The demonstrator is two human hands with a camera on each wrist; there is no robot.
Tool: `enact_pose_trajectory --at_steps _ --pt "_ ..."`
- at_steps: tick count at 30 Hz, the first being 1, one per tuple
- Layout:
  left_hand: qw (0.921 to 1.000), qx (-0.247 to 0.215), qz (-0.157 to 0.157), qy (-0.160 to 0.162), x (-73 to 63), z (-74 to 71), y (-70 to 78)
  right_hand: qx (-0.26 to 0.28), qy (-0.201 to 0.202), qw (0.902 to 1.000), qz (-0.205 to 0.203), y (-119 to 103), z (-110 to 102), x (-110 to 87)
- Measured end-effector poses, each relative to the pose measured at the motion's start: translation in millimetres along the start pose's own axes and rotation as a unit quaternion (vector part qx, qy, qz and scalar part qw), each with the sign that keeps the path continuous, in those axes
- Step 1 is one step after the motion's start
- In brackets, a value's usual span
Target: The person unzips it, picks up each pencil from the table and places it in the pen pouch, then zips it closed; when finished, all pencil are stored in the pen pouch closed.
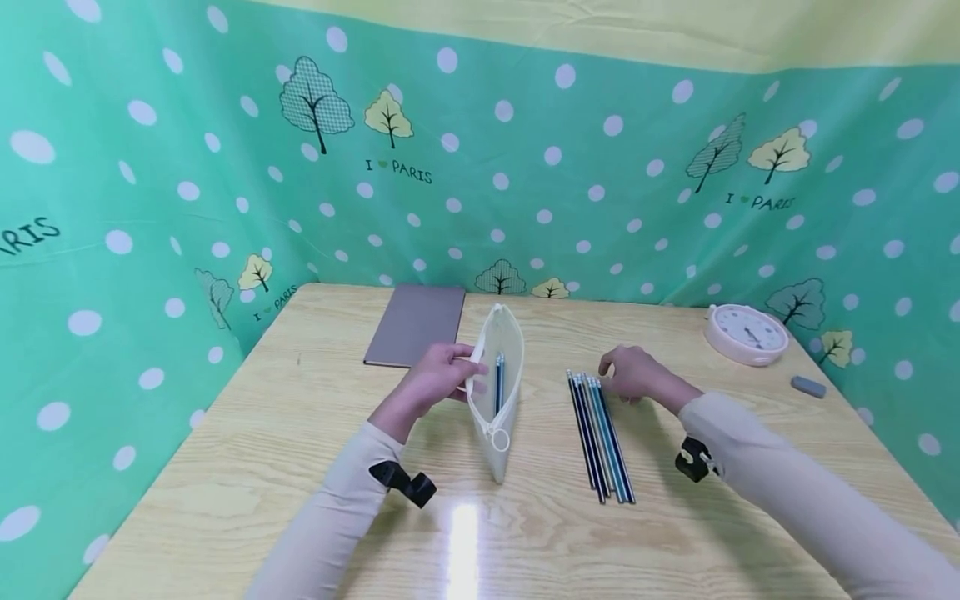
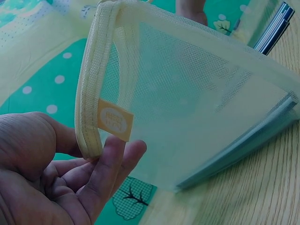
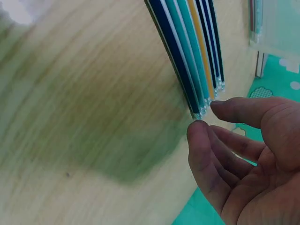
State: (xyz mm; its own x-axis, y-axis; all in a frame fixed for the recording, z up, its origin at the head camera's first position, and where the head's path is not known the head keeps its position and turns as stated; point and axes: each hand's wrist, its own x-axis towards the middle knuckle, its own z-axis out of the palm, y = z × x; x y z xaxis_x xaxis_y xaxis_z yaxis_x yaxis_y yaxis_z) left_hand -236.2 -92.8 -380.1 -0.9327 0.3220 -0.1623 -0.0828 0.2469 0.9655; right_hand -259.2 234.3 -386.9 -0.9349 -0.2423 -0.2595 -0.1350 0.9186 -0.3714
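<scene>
My left hand (image 1: 437,381) pinches the zippered rim of a pale mesh pencil pouch (image 1: 493,454) between thumb and fingers. The pouch stands upright with its mouth open, and a few pencils (image 1: 499,385) lie inside; the left wrist view shows them through the mesh (image 2: 187,84). To its right lies a row of several navy, teal and other pencils (image 1: 600,433) side by side on the table. My right hand (image 1: 637,375) is at their far ends, thumb and index finger apart. In the right wrist view the index fingertip (image 3: 198,127) is close to the pencil ends; contact cannot be told.
A grey-brown notebook (image 1: 416,327) lies behind the left hand. At the back right of the wooden table (image 1: 262,433) are a pink round clock (image 1: 746,333) and a small grey eraser-like block (image 1: 808,386). A green dotted cloth (image 1: 525,208) hangs behind the table.
</scene>
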Motion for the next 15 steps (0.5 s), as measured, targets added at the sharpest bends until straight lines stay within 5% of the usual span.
enact_pose_trajectory --at_steps 8,15 --pt "1.0 0.001 -0.004 0.005 -2.1 0.0 1.0 0.046 -0.032 0.9983 0.02 5 10 1.7" --pt "1.0 0.005 -0.003 0.005 -2.2 0.3 0.8 0.06 -0.019 0.9977 0.026 7 15 3.4"
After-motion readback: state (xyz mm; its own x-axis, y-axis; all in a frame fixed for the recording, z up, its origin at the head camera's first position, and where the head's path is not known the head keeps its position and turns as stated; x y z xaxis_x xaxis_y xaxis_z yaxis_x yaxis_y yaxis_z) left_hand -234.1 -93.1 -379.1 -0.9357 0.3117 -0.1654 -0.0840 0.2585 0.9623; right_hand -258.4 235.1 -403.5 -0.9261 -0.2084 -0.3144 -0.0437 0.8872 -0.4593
